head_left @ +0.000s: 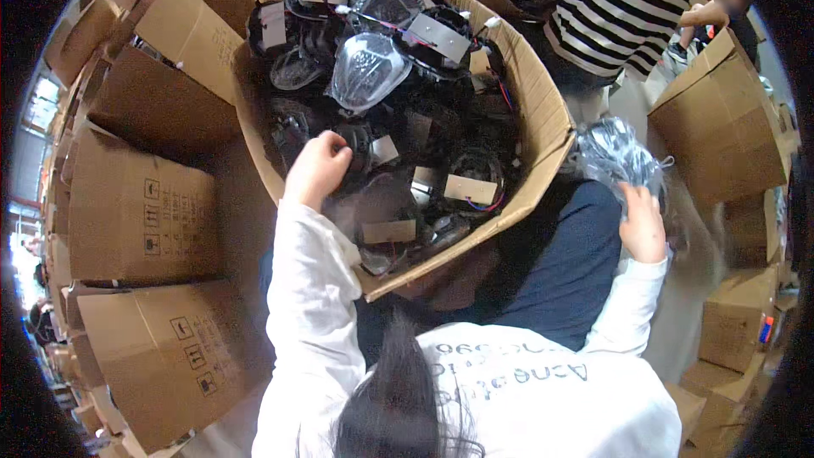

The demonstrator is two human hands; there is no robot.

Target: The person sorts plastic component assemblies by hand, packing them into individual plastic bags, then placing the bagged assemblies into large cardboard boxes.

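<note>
from where i stood, clock set on the seated person: open box [547,114] at 12, heaped with black parts; co-worker [615,13] in stripes at 1.

left hand [315,171] at 11, inside the box, fingers bent at a black part [359,151]; half closed, couldn't tell if it gripped or only touched. right hand [642,225] at 2, outside the box, fingers partly curled on the edge of crumpled clear plastic [615,153]; couldn't tell how firm.

risks, my read: wires [507,95] hung loose at the heap's 2 o'clock, so a hard pull on one part could've snagged a lead and strained a plug or dragged a neighbour along. the clear lens [370,72] lay on top at the heap's 12, face up; parts shifting underneath could've scuffed or tipped it. paper tag [471,189] at the heap's 4 could've torn or come off if rubbed. plastic looked slick and bunched, so a loose hold might've let it slip floorward. co-worker sat close past the box's 1 o'clock side; a bump there could've jolted the heap.
</note>
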